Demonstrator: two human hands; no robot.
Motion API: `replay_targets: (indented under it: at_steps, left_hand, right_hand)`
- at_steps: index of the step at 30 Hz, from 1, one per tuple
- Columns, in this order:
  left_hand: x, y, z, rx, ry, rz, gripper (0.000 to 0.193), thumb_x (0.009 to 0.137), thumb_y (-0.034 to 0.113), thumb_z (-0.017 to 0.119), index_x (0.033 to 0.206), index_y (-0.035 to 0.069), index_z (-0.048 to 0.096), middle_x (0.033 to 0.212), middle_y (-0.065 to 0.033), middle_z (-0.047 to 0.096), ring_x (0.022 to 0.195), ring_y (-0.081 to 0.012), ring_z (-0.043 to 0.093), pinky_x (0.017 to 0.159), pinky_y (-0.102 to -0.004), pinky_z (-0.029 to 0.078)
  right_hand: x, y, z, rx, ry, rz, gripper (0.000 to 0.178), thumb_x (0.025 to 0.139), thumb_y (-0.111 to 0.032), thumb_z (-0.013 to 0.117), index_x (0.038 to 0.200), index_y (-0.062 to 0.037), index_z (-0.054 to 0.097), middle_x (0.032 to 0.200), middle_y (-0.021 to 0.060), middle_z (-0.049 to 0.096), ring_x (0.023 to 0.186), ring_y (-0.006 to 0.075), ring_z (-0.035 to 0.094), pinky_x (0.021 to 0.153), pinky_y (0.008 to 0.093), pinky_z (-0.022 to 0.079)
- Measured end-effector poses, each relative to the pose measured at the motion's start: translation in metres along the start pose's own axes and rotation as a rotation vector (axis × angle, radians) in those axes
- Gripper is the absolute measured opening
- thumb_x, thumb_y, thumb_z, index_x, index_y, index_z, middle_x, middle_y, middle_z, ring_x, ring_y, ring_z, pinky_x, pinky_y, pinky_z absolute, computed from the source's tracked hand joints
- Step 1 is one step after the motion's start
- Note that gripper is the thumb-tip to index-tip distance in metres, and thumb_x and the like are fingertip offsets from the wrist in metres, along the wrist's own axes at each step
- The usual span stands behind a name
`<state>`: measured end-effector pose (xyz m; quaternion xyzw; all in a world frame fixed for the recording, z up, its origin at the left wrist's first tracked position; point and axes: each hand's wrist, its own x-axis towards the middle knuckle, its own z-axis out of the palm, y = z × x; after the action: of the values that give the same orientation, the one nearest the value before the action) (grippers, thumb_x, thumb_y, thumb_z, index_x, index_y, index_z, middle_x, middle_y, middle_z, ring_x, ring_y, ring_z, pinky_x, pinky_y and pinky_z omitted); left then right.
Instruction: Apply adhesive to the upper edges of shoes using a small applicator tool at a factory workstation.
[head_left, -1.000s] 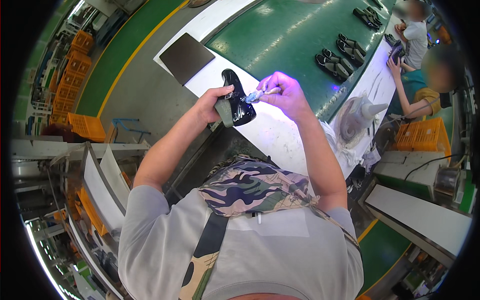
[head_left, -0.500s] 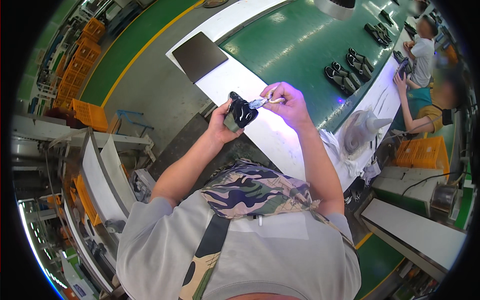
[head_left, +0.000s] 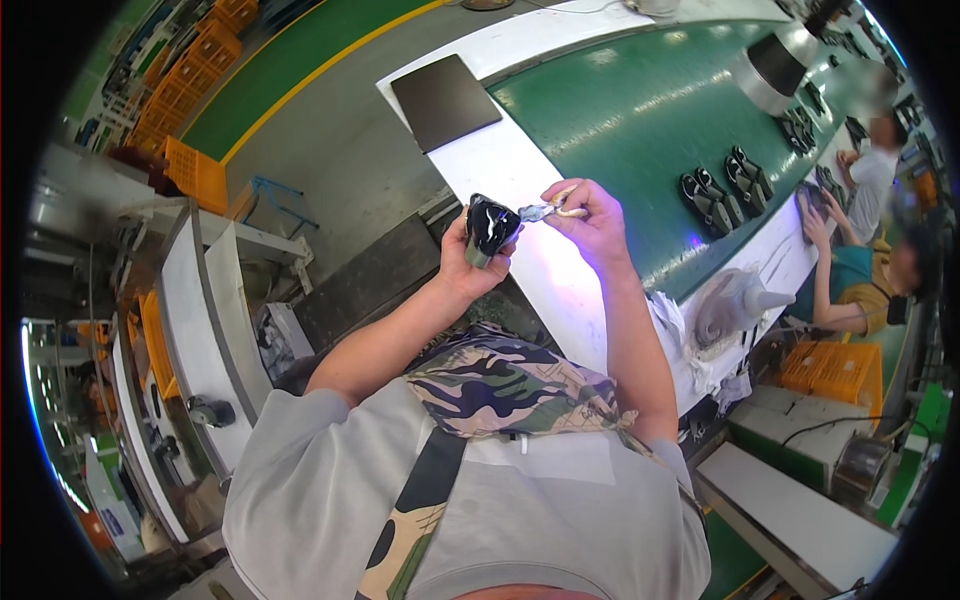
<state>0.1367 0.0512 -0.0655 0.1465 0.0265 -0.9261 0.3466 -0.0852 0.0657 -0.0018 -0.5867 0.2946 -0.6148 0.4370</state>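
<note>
A glossy black shoe [head_left: 491, 222] with a grey-green sole or heel is gripped in my left hand [head_left: 462, 268], its shiny upper facing up. My right hand [head_left: 594, 225] pinches a pale, yellowish-white bundle of cloth [head_left: 570, 203], whose bluish-white end [head_left: 535, 213] reaches the shoe's right edge and seems to touch it. Both hands are raised over the near edge of the white worktop [head_left: 590, 330]. On that worktop, right of my right forearm, lies a translucent squeeze bottle [head_left: 728, 308] with a pointed nozzle, beside crumpled white cloths [head_left: 668, 318].
Several black shoes [head_left: 712, 200] stand on the green conveyor belt [head_left: 610, 110]. A dark square plate [head_left: 444, 102] lies at the worktop's left corner. A lamp [head_left: 775, 68] hangs above the belt. Two people work at right, near an orange crate [head_left: 830, 370]. A rack [head_left: 205, 330] stands left.
My view has shifted, so the worktop and belt appear farther right and the lamp shows more. The shoe has turned in my left hand; the cloth stays at its right edge.
</note>
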Motion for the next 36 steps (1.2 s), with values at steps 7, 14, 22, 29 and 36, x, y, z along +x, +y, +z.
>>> replay_targets:
  at_steps: [7, 14, 22, 29, 36]
  left_hand:
    - [-0.044, 0.034, 0.013, 0.035, -0.169, 0.300, 0.058, 0.085, 0.041, 0.066, 0.130, 0.005, 0.056, 0.120, -0.0177, 0.063, 0.098, -0.0297, 0.067, 0.081, -0.0435, 0.058]
    - [-0.187, 0.135, 0.037, 0.475, 0.000, 0.658, 0.043, 0.082, 0.021, 0.069, 0.119, 0.002, 0.060, 0.109, -0.0144, 0.069, 0.098, -0.0295, 0.069, 0.096, -0.0462, 0.053]
    - [-0.402, 0.276, 0.086, 1.110, 0.991, 1.062, 0.035, 0.080, 0.022, 0.078, 0.107, 0.004, 0.064, 0.093, -0.0054, 0.068, 0.081, -0.0164, 0.066, 0.076, -0.0308, 0.053]
    - [-0.602, 0.343, -0.033, 1.165, 1.526, 0.647, 0.028, 0.087, 0.026, 0.066, 0.106, 0.006, 0.067, 0.088, -0.0077, 0.066, 0.080, -0.0248, 0.066, 0.068, -0.0425, 0.055]
    - [-0.352, 0.414, 0.021, 2.249, 1.433, 0.564, 0.060, 0.077, 0.024, 0.074, 0.125, -0.010, 0.058, 0.116, -0.0244, 0.066, 0.109, -0.0291, 0.064, 0.092, -0.0364, 0.050]
  right_hand:
    - [0.000, 0.050, 0.017, 0.025, 0.116, 0.121, 0.024, 0.079, 0.012, 0.068, 0.083, -0.0045, 0.051, 0.097, 0.0141, 0.061, 0.094, 0.0223, 0.062, 0.082, 0.0336, 0.053]
    - [-0.003, 0.108, 0.051, 0.151, 0.078, 0.267, 0.020, 0.081, 0.009, 0.067, 0.085, -0.0030, 0.051, 0.098, 0.0152, 0.062, 0.084, 0.0184, 0.060, 0.075, 0.0318, 0.051]
    - [-0.002, 0.123, 0.082, 0.173, 0.136, 0.427, 0.020, 0.080, 0.005, 0.070, 0.084, -0.0028, 0.052, 0.083, 0.0090, 0.060, 0.074, 0.0161, 0.058, 0.068, 0.0305, 0.047]
    - [-0.004, 0.123, 0.069, -0.008, 0.169, 0.496, 0.019, 0.076, -0.001, 0.078, 0.087, -0.0015, 0.061, 0.082, 0.0059, 0.063, 0.076, 0.0136, 0.061, 0.072, 0.0292, 0.052]
    - [-0.054, 0.093, -0.013, 0.050, 0.494, 0.453, 0.024, 0.073, -0.008, 0.083, 0.080, -0.0044, 0.060, 0.072, -0.0013, 0.059, 0.064, 0.0079, 0.054, 0.058, 0.0252, 0.048]
